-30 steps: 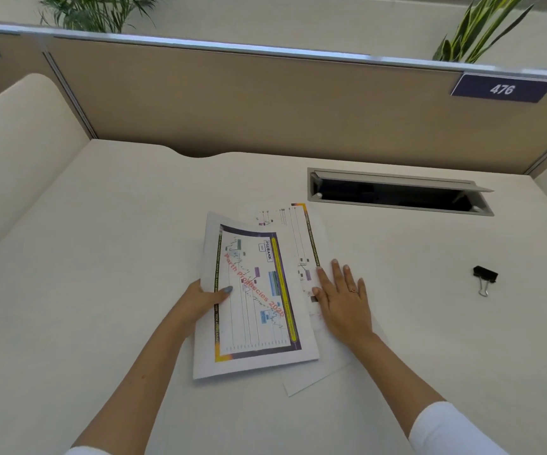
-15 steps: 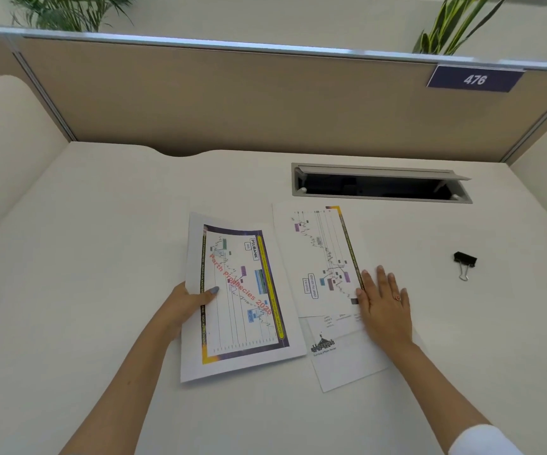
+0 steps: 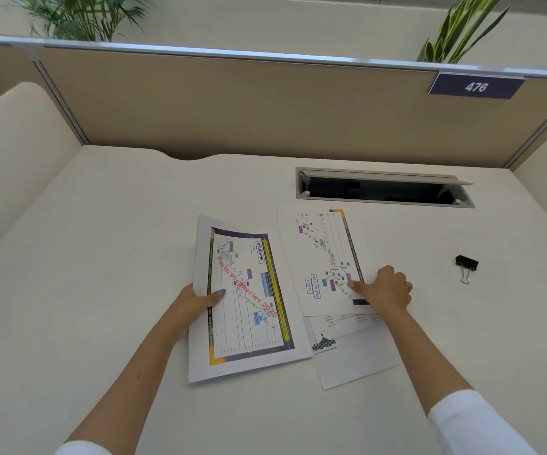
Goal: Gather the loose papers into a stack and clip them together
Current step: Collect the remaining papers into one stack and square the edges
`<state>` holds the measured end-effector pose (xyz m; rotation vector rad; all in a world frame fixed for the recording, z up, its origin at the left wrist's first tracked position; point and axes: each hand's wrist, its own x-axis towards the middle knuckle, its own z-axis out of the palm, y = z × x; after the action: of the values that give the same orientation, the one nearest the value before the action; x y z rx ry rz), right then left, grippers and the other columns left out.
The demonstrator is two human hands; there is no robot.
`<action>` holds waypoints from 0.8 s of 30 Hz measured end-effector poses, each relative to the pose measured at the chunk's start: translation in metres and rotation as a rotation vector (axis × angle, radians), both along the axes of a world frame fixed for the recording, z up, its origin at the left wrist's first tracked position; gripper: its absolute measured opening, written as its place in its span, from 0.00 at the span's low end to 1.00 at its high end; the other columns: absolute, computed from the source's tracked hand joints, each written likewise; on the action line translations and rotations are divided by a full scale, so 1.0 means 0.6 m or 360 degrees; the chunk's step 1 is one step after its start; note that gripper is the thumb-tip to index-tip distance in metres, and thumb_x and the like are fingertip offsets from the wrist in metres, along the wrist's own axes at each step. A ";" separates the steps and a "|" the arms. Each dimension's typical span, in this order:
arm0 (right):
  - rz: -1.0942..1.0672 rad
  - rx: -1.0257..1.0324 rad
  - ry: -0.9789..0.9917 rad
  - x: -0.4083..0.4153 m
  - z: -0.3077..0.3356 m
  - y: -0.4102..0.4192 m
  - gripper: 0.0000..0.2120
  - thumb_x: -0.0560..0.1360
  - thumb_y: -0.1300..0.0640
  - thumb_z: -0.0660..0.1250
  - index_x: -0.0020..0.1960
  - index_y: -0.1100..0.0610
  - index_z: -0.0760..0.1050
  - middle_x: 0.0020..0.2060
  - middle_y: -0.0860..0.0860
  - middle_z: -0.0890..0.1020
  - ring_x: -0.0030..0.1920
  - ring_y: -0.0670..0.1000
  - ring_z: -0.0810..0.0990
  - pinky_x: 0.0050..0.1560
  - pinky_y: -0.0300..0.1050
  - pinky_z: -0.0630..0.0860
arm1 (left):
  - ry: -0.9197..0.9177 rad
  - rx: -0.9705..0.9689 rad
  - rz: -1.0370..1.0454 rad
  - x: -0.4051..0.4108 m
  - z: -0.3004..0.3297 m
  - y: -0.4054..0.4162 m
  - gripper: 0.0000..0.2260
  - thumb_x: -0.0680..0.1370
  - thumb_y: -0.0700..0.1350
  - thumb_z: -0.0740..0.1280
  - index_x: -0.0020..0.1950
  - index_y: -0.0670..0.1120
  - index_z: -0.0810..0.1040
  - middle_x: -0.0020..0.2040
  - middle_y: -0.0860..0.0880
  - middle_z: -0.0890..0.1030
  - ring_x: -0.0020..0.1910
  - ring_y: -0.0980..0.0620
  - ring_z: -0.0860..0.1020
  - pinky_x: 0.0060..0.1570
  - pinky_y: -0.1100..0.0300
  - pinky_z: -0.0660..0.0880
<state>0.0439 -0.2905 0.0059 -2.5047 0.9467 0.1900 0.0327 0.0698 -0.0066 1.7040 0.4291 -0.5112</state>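
My left hand [image 3: 193, 308] grips the left edge of a printed sheet [image 3: 245, 300], thumb on top across the margin and the other fingers hidden underneath. That sheet is thin and glossy-looking, with a dark purple and yellow border, a line chart and slanted red lettering; its far end curls up off the desk [image 3: 101, 257], while its near right corner looks to rest on it.

Just to the right lies a second sheet [image 3: 321, 257], flat, with a paler chart and small coloured labels whose print is too small to read. It overlaps a third sheet [image 3: 354, 359], mostly white, of which only the near part shows, with a small dark logo.

My right hand [image 3: 387, 290] sits on the right edge of the second sheet, fingers curled, the thumb pressing down on the print. Whether the fingers pinch the paper's edge I cannot tell, since the knuckles cover it.

Well to the right, apart from all the papers, a black binder clip [image 3: 466, 266] with wire handles lies on the smooth, off-white desk. Beyond the sheets is a grey rectangular slot [image 3: 383, 188], dark inside.
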 end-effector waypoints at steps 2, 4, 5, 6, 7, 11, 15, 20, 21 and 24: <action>-0.0053 0.0088 -0.0017 0.004 0.003 -0.004 0.38 0.62 0.40 0.77 0.60 0.62 0.70 0.58 0.60 0.75 0.61 0.63 0.71 0.54 0.54 0.72 | -0.0004 0.0018 0.0002 -0.001 0.003 -0.002 0.14 0.75 0.50 0.71 0.59 0.51 0.74 0.49 0.47 0.84 0.45 0.45 0.84 0.37 0.52 0.81; -0.0035 0.0147 -0.0098 0.004 0.006 -0.007 0.30 0.66 0.46 0.77 0.58 0.63 0.72 0.53 0.58 0.78 0.54 0.60 0.75 0.47 0.49 0.72 | -0.0007 0.0026 -0.0003 -0.002 0.005 -0.003 0.14 0.75 0.50 0.71 0.59 0.51 0.74 0.49 0.47 0.84 0.45 0.45 0.84 0.38 0.52 0.81; 0.0006 0.0166 -0.0178 0.004 0.006 -0.008 0.21 0.69 0.49 0.75 0.52 0.63 0.74 0.47 0.57 0.80 0.46 0.57 0.77 0.42 0.47 0.71 | -0.0009 0.0023 -0.0008 -0.002 0.005 -0.003 0.15 0.75 0.50 0.71 0.60 0.50 0.74 0.50 0.46 0.84 0.46 0.45 0.84 0.39 0.52 0.81; 0.0037 0.0189 -0.0280 0.002 0.007 -0.008 0.14 0.72 0.52 0.72 0.44 0.62 0.73 0.39 0.56 0.80 0.37 0.55 0.75 0.36 0.45 0.69 | -0.0008 0.0018 -0.0012 -0.002 0.004 -0.003 0.16 0.75 0.50 0.71 0.61 0.49 0.74 0.52 0.45 0.84 0.47 0.44 0.84 0.41 0.51 0.81; 0.0053 0.0219 -0.0396 0.001 0.008 -0.008 0.13 0.74 0.54 0.69 0.37 0.61 0.71 0.32 0.55 0.77 0.32 0.55 0.72 0.32 0.44 0.65 | -0.0008 0.0006 -0.0010 -0.002 0.004 -0.002 0.17 0.75 0.50 0.71 0.62 0.49 0.74 0.54 0.44 0.83 0.48 0.44 0.83 0.43 0.50 0.81; 0.0122 0.0189 -0.0840 -0.008 0.040 -0.007 0.16 0.79 0.57 0.62 0.34 0.61 0.70 0.26 0.53 0.73 0.30 0.54 0.71 0.29 0.42 0.63 | -0.0008 -0.0021 0.0000 -0.004 0.006 -0.002 0.17 0.76 0.48 0.70 0.63 0.47 0.74 0.54 0.44 0.83 0.48 0.44 0.83 0.40 0.52 0.81; 0.0171 0.0026 -0.1297 -0.004 0.108 -0.008 0.12 0.79 0.59 0.60 0.38 0.60 0.74 0.29 0.51 0.75 0.30 0.50 0.71 0.28 0.34 0.63 | -0.0005 -0.0048 0.0044 -0.003 0.008 -0.005 0.16 0.77 0.46 0.70 0.63 0.45 0.75 0.49 0.46 0.83 0.44 0.47 0.83 0.34 0.57 0.79; -0.0022 0.0102 -0.1637 0.014 0.169 -0.002 0.11 0.80 0.58 0.59 0.47 0.64 0.77 0.39 0.50 0.78 0.38 0.49 0.74 0.32 0.31 0.66 | 0.0007 -0.0085 0.0080 -0.002 0.010 -0.007 0.16 0.77 0.47 0.69 0.64 0.45 0.76 0.52 0.44 0.83 0.45 0.46 0.84 0.35 0.56 0.80; -0.0027 0.0184 -0.1585 0.017 0.169 0.003 0.11 0.80 0.57 0.59 0.46 0.63 0.76 0.39 0.50 0.78 0.38 0.50 0.74 0.34 0.35 0.68 | 0.0010 -0.0091 0.0093 -0.002 0.009 -0.007 0.16 0.77 0.48 0.69 0.64 0.45 0.76 0.53 0.43 0.83 0.45 0.45 0.84 0.36 0.56 0.80; 0.0016 0.0556 -0.1293 0.018 0.144 0.031 0.10 0.79 0.57 0.60 0.42 0.59 0.75 0.34 0.50 0.76 0.35 0.49 0.72 0.35 0.42 0.68 | -0.0016 -0.0118 0.0125 -0.002 0.010 -0.008 0.17 0.78 0.50 0.68 0.64 0.44 0.76 0.55 0.43 0.83 0.46 0.47 0.83 0.38 0.56 0.79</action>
<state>0.0548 -0.2721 0.0921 -1.9689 0.4981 -0.5719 0.0312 0.0649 -0.0004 1.6112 0.4626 -0.4557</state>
